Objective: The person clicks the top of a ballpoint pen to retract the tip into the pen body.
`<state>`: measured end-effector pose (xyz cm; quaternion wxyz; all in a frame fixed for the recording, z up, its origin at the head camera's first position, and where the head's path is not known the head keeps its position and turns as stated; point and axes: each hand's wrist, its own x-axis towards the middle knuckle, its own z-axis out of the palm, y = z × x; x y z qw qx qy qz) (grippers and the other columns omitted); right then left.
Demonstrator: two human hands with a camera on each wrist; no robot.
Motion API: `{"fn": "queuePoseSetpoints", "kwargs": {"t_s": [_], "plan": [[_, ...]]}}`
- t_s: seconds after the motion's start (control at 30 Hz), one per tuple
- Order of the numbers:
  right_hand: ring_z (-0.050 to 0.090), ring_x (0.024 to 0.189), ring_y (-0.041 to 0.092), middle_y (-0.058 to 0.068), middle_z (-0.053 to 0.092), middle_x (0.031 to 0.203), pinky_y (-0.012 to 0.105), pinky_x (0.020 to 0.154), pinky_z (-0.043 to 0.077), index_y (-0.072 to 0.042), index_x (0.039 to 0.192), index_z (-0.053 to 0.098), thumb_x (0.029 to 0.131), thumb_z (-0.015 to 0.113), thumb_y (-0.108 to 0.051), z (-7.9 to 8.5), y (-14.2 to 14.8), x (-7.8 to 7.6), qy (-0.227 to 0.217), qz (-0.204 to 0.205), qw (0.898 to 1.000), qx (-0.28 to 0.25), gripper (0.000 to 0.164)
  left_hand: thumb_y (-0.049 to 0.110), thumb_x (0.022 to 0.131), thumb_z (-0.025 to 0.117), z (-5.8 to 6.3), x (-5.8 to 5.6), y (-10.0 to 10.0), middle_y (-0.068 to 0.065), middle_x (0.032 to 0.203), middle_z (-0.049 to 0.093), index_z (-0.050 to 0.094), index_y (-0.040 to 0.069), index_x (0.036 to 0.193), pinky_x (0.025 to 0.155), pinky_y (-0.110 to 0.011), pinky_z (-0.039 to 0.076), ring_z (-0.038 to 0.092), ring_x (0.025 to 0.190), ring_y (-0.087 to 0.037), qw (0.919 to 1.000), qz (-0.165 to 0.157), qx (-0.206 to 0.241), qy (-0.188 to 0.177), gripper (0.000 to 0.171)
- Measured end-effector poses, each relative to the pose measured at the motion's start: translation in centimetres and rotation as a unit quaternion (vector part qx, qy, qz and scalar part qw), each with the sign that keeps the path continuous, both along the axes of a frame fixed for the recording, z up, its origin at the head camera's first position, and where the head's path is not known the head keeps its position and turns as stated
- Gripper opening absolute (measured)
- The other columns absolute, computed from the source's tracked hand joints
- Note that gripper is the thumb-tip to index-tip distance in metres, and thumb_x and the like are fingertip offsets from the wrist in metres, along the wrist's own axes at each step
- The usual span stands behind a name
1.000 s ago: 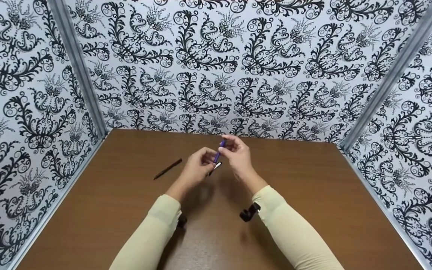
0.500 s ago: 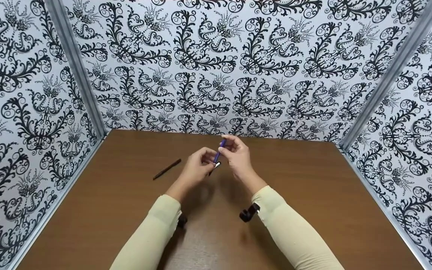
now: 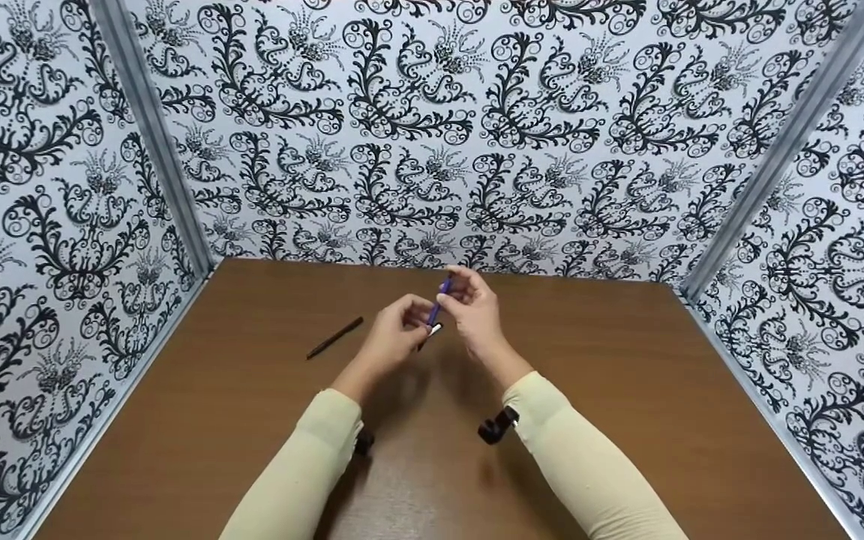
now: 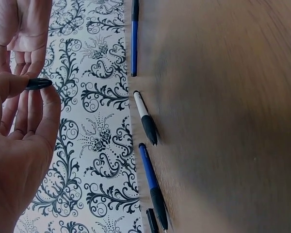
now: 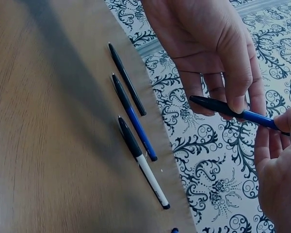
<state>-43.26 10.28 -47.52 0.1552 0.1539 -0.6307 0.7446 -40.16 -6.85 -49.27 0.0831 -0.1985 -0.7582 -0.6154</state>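
Both hands hold one pen (image 3: 434,312) with a blue barrel and a black front end, in the air over the table's far side. My left hand (image 3: 394,334) pinches its lower, black part (image 5: 208,104) between thumb and fingers. At the upper, blue end, my right hand (image 3: 481,315) grips it with the thumb against the barrel. The left wrist view shows only the black end (image 4: 39,83) sticking out past the left thumb; the rest is hidden by the hands.
On the brown table (image 3: 589,390) lie a black pen (image 3: 335,338), a white pen with a black grip (image 5: 153,182) and two blue pens with black grips, one (image 4: 151,174) left of the white pen, one (image 4: 134,46) right of it. Patterned walls (image 3: 439,150) enclose the table.
The right index finger has lifted slightly at the upper end of the pen. Otherwise both hands and the pen stay in nearly the same place.
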Motion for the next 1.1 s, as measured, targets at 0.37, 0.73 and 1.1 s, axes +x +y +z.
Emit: {"fn": "queuePoseSetpoints", "kwargs": {"t_s": [0.37, 0.73, 1.1], "plan": [[0.068, 0.094, 0.018, 0.014, 0.074, 0.106, 0.025, 0.085, 0.059, 0.01, 0.142, 0.062, 0.09, 0.076, 0.018, -0.1, 0.46, -0.04, -0.003, 0.004, 1.0, 0.021, 0.054, -0.013, 0.092, 0.068, -0.03, -0.23, 0.03, -0.014, 0.108, 0.075, 0.072, -0.002, 0.124, 0.091, -0.038, 0.061, 0.071, 0.1, -0.028, 0.9998, -0.003, -0.015, 0.012, 0.034], [0.07, 0.092, 0.019, 0.027, 0.073, 0.113, 0.027, 0.084, 0.061, 0.003, 0.142, 0.066, 0.089, 0.078, 0.019, -0.06, 0.47, -0.02, -0.021, -0.003, 1.0, 0.02, 0.056, -0.014, 0.092, 0.069, 0.13, -0.12, -0.07, -0.013, 0.107, 0.074, 0.072, -0.001, 0.125, 0.087, -0.031, 0.059, 0.07, 0.098, -0.023, 0.9999, 0.002, -0.011, 0.002, 0.035], [0.07, 0.092, 0.021, 0.019, 0.072, 0.11, 0.027, 0.08, 0.062, 0.0, 0.145, 0.064, 0.09, 0.081, 0.015, -0.55, 0.78, -0.31, -0.03, 0.003, 0.999, 0.028, 0.06, -0.012, 0.09, 0.067, 0.0, -0.22, -0.6, -0.02, 0.109, 0.075, 0.071, -0.001, 0.124, 0.09, -0.042, 0.06, 0.07, 0.097, -0.024, 0.9998, 0.008, -0.018, -0.001, 0.036]]}}
